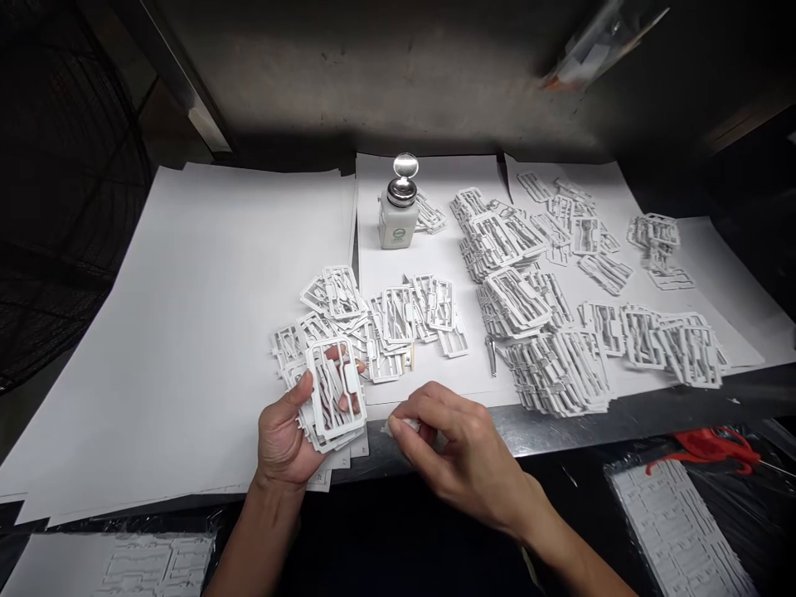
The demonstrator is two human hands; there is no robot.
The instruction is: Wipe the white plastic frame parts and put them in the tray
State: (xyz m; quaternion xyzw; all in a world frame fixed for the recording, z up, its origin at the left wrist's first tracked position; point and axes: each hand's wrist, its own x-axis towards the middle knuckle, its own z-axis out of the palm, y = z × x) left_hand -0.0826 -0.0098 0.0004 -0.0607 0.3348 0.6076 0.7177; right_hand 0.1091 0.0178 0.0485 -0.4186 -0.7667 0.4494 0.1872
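Note:
My left hand grips a white plastic frame with thin parts inside it, thumb on its near edge and fingers showing through its gaps. More such frames lie heaped just behind and beneath that hand; whether some are in the grip I cannot tell. To the right, my right hand is closed, thumb and fingertips pinching a small crumpled white wad, partly hidden by the fingers. It is apart from the held frame. Nearby on the paper lies a loose pile of frames.
A white pump bottle with its metal lid up stands behind the piles. Tall stacks of frames fill the right side, beside a small metal tool. White paper sheets cover the table. Red-handled scissors lie lower right, by bagged sheets of parts.

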